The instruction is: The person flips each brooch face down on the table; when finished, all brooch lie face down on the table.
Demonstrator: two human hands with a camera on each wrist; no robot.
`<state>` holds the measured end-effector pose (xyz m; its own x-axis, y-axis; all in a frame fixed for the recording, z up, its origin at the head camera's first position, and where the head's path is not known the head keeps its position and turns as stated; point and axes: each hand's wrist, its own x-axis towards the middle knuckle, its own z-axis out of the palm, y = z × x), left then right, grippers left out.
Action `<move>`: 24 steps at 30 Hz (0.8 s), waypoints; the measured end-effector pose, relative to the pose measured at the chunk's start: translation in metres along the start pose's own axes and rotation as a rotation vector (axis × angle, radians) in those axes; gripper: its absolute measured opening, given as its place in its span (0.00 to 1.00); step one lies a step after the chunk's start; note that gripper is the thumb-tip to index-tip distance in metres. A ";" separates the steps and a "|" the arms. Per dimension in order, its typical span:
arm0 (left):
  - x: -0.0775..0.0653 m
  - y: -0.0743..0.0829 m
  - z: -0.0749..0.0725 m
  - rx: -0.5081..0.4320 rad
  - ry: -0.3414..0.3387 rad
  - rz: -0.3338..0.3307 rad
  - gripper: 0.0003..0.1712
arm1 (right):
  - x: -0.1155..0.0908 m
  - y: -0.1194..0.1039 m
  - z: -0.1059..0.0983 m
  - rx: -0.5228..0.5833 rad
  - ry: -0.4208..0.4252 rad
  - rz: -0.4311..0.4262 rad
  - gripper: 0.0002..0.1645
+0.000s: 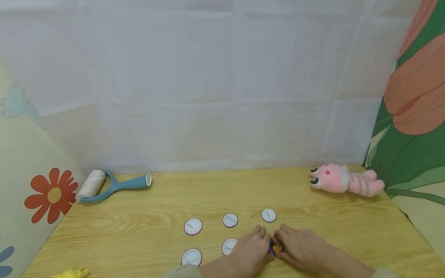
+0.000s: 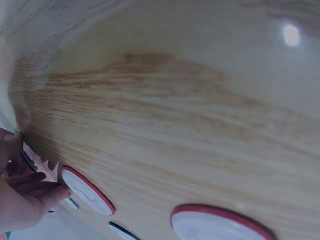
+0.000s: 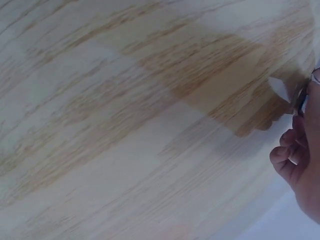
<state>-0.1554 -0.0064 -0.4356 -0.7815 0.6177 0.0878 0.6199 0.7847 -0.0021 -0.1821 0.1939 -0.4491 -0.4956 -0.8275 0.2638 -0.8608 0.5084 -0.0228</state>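
Observation:
My left hand [image 1: 250, 252] and right hand [image 1: 303, 248] meet at the table's front middle. Between their fingertips is a small badge [image 1: 276, 248], dark purple and orange on the side that shows; the fingers cover much of it. Both hands pinch it. In the right wrist view its dark edge [image 3: 302, 100] shows beside curled fingers. Round white badges lie pin side up around the left hand: one [image 1: 230, 246] partly behind it, others [image 1: 192, 257] [image 1: 193, 226] to its left, and two [image 1: 230, 220] [image 1: 269, 215] beyond the hands. A red-rimmed badge [image 2: 89, 191] shows in the left wrist view.
A blue-handled lint roller [image 1: 117, 186] lies at the table's back left. At the back right a pink plush toy [image 1: 346, 180] lies on its side. Something yellow and stringy [image 1: 69, 277] is at the front left edge. A white sheet [image 1: 196, 75] hangs behind the wood-grain table.

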 end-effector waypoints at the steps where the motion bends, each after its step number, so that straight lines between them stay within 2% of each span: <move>1: 0.000 0.000 0.000 -0.016 -0.001 0.000 0.27 | 0.000 0.000 0.001 -0.012 0.004 -0.003 0.17; 4: -0.001 -0.001 0.000 -0.049 0.012 0.005 0.26 | 0.001 -0.001 0.001 -0.036 0.015 -0.008 0.19; 8: -0.001 -0.004 -0.001 -0.119 0.044 0.007 0.20 | 0.002 -0.001 0.001 -0.059 0.041 -0.011 0.21; 11: 0.001 -0.007 -0.004 -0.212 0.066 -0.003 0.16 | 0.002 0.000 0.000 -0.065 0.056 0.008 0.22; 17: 0.004 -0.013 -0.008 -0.374 0.097 0.007 0.15 | -0.001 -0.001 -0.002 0.042 0.103 0.091 0.24; 20: 0.005 -0.018 -0.015 -0.405 0.100 0.035 0.14 | 0.001 0.000 -0.004 0.033 0.161 0.091 0.24; 24: 0.010 -0.024 -0.031 -0.393 0.086 0.071 0.14 | 0.008 0.004 -0.011 0.023 0.246 0.061 0.25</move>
<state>-0.1761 -0.0209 -0.4042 -0.7372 0.6501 0.1844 0.6651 0.6499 0.3678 -0.1886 0.1917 -0.4360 -0.5057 -0.7112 0.4883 -0.8342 0.5475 -0.0664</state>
